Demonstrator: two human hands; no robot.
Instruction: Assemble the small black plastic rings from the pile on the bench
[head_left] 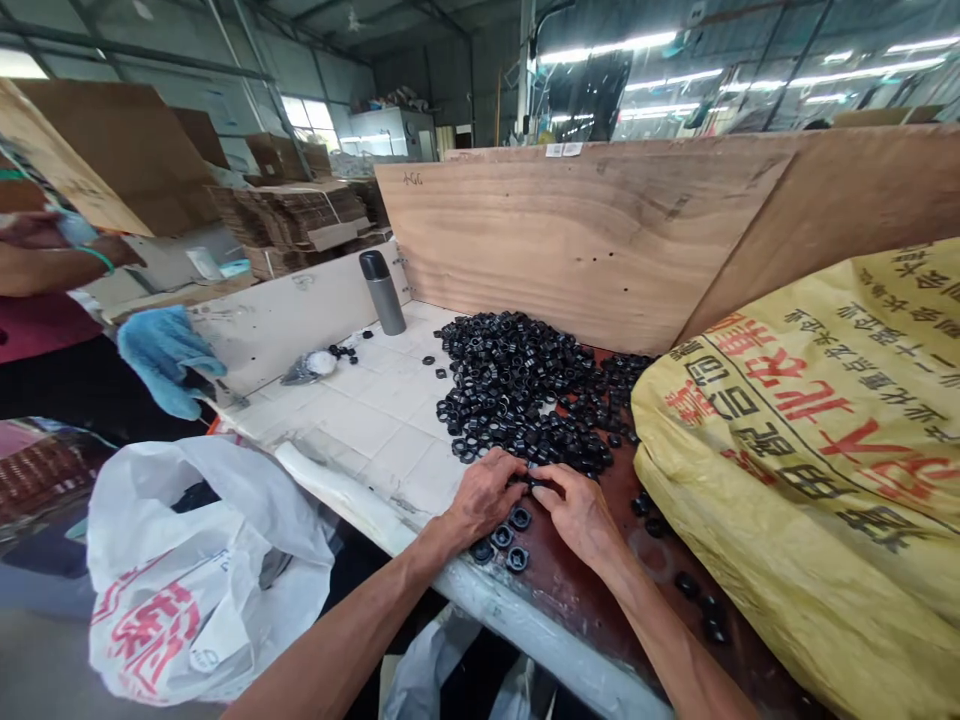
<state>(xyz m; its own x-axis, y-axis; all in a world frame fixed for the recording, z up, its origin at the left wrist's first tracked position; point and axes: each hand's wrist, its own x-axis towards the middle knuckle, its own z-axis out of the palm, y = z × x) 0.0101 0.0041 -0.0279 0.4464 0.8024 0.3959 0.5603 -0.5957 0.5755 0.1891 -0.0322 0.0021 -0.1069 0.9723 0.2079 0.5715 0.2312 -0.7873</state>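
Observation:
A large heap of small black plastic rings (510, 370) lies on the worktable. At its near edge my left hand (489, 492) and my right hand (576, 508) meet, fingers closed in a pinch. Between the fingertips a small black plastic part (531, 482) shows, mostly covered by the fingers. Just below my left hand, several black round pieces (517, 558) lie apart from the heap, with their open insides facing up.
A yellow printed sack (795, 460) bulges over the table's right side. Wooden boards (570, 235) wall the back. A grey thermos (384, 295) stands at the rear left corner; a blue cloth (169, 355) hangs over the left edge. A white plastic bag (202, 570) sits lower left, near another person (45, 330).

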